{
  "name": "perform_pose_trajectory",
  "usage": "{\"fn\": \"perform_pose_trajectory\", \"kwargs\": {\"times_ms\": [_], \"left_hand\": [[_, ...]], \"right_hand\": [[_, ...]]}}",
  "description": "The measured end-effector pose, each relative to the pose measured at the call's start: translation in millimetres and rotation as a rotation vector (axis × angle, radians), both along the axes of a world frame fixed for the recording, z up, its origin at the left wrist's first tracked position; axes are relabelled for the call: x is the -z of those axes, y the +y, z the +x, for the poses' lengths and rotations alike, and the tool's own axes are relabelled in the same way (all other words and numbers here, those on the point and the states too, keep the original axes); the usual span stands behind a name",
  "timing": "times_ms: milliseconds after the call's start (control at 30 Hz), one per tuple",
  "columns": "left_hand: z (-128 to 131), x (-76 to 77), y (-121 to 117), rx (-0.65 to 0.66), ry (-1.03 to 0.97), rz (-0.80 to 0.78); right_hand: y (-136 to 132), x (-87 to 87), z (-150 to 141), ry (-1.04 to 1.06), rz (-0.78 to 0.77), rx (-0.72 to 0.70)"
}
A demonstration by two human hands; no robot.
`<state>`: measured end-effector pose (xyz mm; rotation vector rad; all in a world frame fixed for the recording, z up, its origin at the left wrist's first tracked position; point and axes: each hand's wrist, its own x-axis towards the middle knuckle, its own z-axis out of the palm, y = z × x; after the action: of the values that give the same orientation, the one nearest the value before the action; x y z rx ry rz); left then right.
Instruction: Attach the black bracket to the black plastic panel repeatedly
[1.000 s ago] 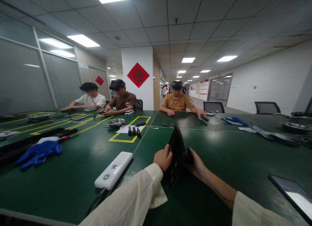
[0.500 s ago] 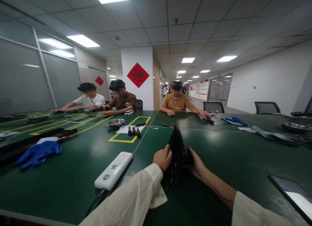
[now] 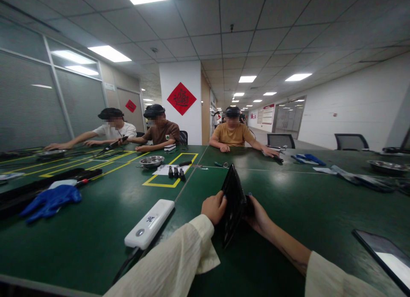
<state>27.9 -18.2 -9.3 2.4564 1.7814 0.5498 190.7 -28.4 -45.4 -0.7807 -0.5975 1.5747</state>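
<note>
In the head view, a white, rounded plastic device [image 3: 149, 224] bears an inverted "26"; black characters on a red, diamond-shaped paper sign [image 3: 181, 98] are too blurred to read. Forearms extended, a person's left hand [image 3: 213, 208] and right hand [image 3: 259, 216] grasp opposite sides of a thin, glossy black panel [image 3: 233, 203], steeply tilted over the green tabletop [image 3: 80, 250].

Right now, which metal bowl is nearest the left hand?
The middle bowl, beside the white paper; the left bowl and right bowl lie farther from the left hand.

Cream sleeves [image 3: 169, 258], finely crinkled; left cuff [image 3: 206, 241] flared.
</note>
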Motion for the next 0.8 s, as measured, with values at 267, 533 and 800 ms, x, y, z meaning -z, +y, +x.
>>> {"fn": "perform_pose_trajectory", "kwargs": {"times_ms": [267, 533, 800], "left_hand": [[-0.7, 0.5, 1.7, 0.025, -0.041, 0.001], [-0.7, -1.2, 0.1, 0.023, -0.071, -0.057], [-1.1, 1.3, 1.9, 0.028, -0.060, -0.031]], "right_hand": [[0.4, 2.4, 1.6, -0.006, 0.029, -0.027], [0.2, 0.3, 0.0, -0.006, 0.009, 0.005], [-1.2, -0.9, -0.5, 0.000, 0.017, -0.011]]}}
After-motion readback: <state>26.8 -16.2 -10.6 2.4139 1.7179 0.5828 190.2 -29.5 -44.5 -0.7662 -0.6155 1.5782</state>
